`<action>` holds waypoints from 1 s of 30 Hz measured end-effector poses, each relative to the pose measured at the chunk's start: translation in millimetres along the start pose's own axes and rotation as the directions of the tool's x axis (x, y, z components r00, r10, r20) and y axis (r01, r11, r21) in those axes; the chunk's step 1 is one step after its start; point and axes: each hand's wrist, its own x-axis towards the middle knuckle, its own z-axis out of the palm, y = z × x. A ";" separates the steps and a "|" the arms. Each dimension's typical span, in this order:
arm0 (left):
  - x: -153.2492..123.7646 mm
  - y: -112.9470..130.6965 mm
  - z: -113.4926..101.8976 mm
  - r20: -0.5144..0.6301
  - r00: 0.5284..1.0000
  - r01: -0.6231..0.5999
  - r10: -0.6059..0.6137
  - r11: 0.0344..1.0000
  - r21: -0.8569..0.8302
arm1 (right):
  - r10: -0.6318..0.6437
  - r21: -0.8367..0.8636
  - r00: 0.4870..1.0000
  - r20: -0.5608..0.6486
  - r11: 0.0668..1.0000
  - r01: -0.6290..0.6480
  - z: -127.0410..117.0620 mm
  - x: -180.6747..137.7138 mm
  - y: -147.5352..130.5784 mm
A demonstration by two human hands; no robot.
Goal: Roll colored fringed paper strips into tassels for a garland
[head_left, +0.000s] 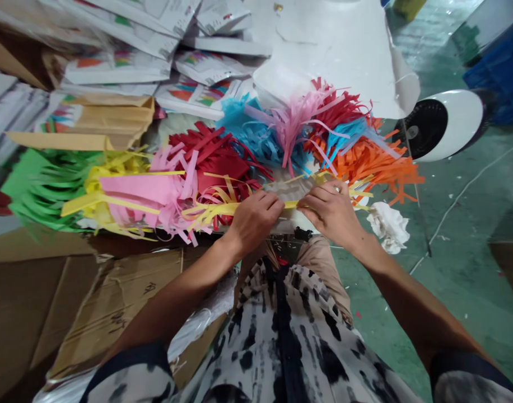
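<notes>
A yellow fringed tissue paper tassel (290, 205) stretches between my hands at the table's front edge. My left hand (259, 212) has its fingers closed on the tassel's left part, where loose yellow strips fan out. Closed in a pinch, my right hand (330, 210) grips the same tassel farther right. Behind them lie a dark red tassel (223, 159), blue fringe (250, 129), pink fringe (292, 120) and an orange tassel (374, 165). To the left are pink paper (145, 193), more yellow fringe (109, 173) and green fringed paper (46, 182).
Piled printed white packets (126, 67) cover the back left, near a brown paper envelope (113, 120). White sheeting (332, 50) lies at the back. Crumpled white paper (388, 226) sits right of my hand. Cardboard (117, 302) is below left; a black-and-white round object (449, 126) stands right.
</notes>
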 end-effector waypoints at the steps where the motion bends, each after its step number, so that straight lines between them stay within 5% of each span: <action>1: -3.2 -0.8 0.7 -0.016 1.000 0.019 -0.020 1.000 -0.011 | 0.017 0.011 1.000 0.002 1.000 -0.017 -0.3 -1.6 0.9; 9: -8.7 -8.9 -10.5 0.000 0.958 0.281 -0.286 0.943 -0.175 | 0.196 -0.052 0.978 0.075 0.980 -0.193 -6.9 -0.7 2.3; 18: 1.5 -11.6 -11.4 0.076 0.953 0.298 -0.295 0.953 -0.044 | 0.183 -0.220 0.962 0.204 0.966 -0.138 -6.6 18.7 5.7; 23: 2.9 -9.8 -13.0 0.074 0.965 0.251 -0.252 0.968 0.026 | 0.199 -0.306 0.967 0.161 0.941 -0.143 -7.2 15.9 -2.0; 27: 5.0 -1.6 -11.4 0.024 1.000 0.013 -0.013 1.000 0.006 | 0.114 -0.266 0.993 0.013 0.958 -0.107 -4.1 6.1 -12.8; 30: 1.3 0.0 -8.2 0.057 0.993 -0.104 0.105 0.994 -0.031 | 0.020 -0.194 1.000 0.009 0.981 -0.018 -0.7 -5.4 -15.7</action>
